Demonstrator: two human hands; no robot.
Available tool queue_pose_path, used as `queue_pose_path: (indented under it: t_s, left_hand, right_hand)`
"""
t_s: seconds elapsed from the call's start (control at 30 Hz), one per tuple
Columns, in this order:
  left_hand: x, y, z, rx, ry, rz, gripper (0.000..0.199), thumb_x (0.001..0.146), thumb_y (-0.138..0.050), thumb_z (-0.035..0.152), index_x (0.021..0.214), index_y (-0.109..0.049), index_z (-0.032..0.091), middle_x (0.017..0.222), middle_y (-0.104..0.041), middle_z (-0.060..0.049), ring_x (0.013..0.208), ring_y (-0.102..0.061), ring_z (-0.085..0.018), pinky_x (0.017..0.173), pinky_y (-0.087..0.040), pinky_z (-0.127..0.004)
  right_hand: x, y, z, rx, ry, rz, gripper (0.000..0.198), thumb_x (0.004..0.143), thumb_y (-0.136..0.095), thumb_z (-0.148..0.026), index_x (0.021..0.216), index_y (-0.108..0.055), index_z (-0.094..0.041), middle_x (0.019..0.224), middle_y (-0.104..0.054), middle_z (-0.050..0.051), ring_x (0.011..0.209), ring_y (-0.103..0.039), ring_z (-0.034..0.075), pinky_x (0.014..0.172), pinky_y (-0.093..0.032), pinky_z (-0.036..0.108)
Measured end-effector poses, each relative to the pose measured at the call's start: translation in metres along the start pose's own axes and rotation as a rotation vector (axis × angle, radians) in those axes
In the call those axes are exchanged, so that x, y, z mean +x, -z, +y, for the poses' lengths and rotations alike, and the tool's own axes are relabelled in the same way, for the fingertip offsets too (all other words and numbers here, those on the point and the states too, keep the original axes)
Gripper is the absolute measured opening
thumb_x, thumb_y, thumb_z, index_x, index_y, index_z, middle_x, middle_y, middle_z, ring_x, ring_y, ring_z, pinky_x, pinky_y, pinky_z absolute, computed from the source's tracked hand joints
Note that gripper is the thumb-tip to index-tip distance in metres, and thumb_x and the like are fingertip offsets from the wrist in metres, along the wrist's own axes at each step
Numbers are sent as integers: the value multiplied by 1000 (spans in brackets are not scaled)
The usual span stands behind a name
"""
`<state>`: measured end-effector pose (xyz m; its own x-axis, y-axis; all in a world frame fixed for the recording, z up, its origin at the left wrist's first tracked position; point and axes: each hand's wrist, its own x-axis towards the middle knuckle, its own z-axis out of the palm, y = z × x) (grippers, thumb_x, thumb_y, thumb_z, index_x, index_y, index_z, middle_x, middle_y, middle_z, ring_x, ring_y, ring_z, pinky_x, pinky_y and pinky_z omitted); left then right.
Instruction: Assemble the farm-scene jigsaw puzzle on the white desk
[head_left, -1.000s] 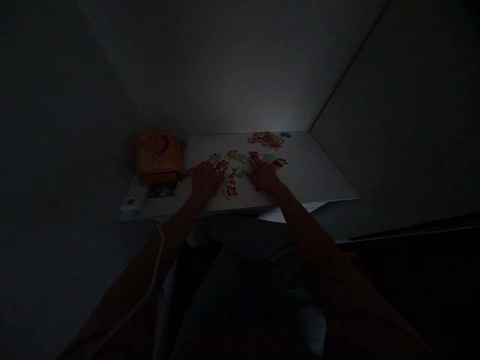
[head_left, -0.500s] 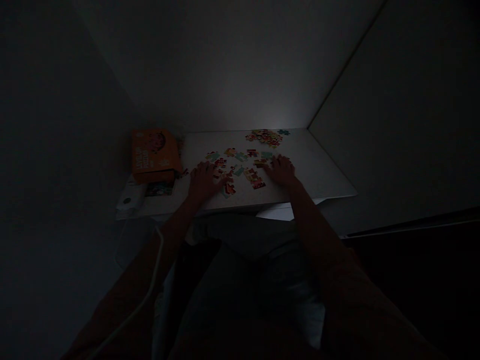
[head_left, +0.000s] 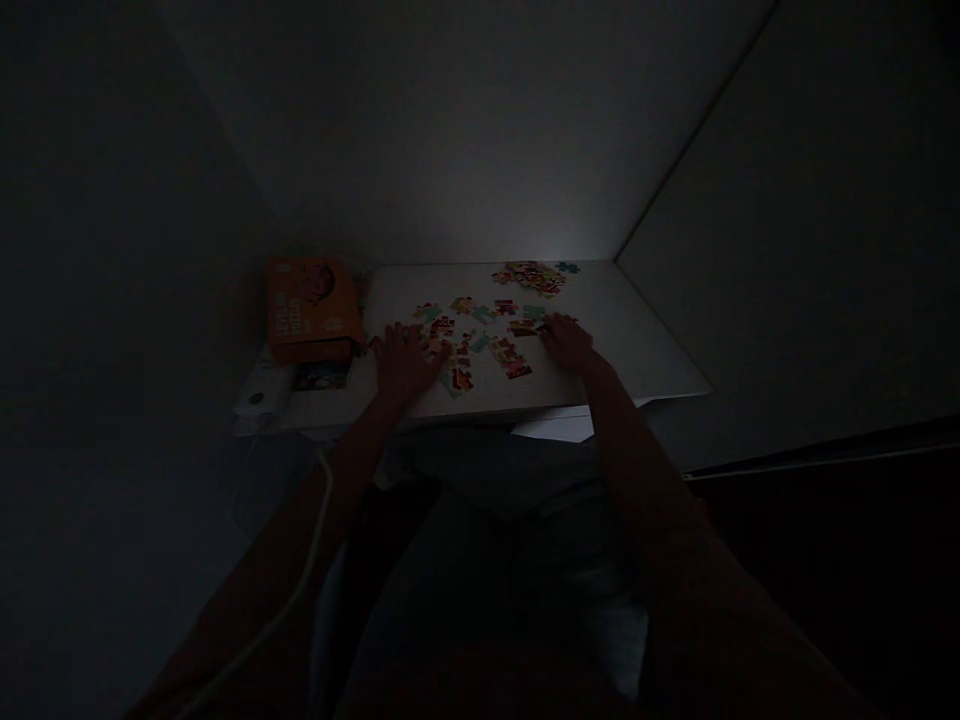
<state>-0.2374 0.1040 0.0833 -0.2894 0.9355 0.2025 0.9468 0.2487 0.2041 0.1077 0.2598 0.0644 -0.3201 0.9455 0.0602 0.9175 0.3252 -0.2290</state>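
Colourful jigsaw puzzle pieces (head_left: 480, 342) lie spread over a white table, some seemingly joined in small groups. My left hand (head_left: 405, 365) rests flat with its fingers spread, touching pieces at the left of the spread. At the right side, my right hand (head_left: 568, 343) has its thumb and fingers drawn together on a puzzle piece (head_left: 541, 328), mostly hidden beneath the fingertips. Just beyond that hand lies a pale green piece (head_left: 534, 312). A joined pink and red group (head_left: 510, 357) sits between the hands. The light is very dim.
A heap of puzzle pieces (head_left: 534, 277) lies at the table's back edge. An orange puzzle box (head_left: 315, 312) stands at the left, beside a picture card (head_left: 322, 376) and a white object (head_left: 262, 392). Walls rise behind the table (head_left: 637, 350). A pale cable (head_left: 319, 520) crosses my left forearm.
My right hand's fingers have drawn in from a wider spread and closed near the pieces at the right. My left hand has shifted slightly left, still spread.
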Motion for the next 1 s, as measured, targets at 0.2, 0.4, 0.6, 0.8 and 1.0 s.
queue_pose_path:
  t_s: [0.2,0.4,0.6,0.8,1.0]
  left_hand:
    - [-2,4,3,-24,35,-32,97,113,-38,79,179,-50,9,194,-35,-27,184,-26,-46,149,-18,-69]
    - [-3,1,4,1,103,-33,97,116,-34,77,181,-46,7,194,-32,-30,183,-29,-47,146,-20,-74]
    - [-6,3,2,-31,7,89,87,116,-42,76,171,-59,11,184,-52,-28,176,-44,-44,147,-27,-65]
    - [-3,2,2,-79,-85,44,81,118,-41,72,172,-59,15,186,-51,-23,175,-46,-39,142,-40,-54]
    - [-5,3,2,-26,22,54,89,116,-39,78,171,-59,11,184,-51,-28,179,-35,-47,143,-29,-71]
  right_hand:
    - [-3,5,-3,48,-66,-17,69,120,-39,-51,181,-53,-20,190,-48,19,176,-45,40,142,-39,70]
    - [-7,1,-3,36,-126,12,71,121,-32,-53,178,-57,-19,191,-46,21,178,-40,40,144,-32,71]
    - [-6,0,-4,43,-159,-52,93,114,-43,-75,186,-45,-16,196,-32,25,182,-32,46,144,-26,76]
    - [-6,3,-8,23,-140,-87,93,114,-45,-76,186,-44,-17,197,-31,23,183,-30,43,145,-27,71]
    - [-8,-3,-15,47,-94,-44,90,115,-43,-77,184,-49,-20,197,-33,22,182,-32,42,145,-25,72]
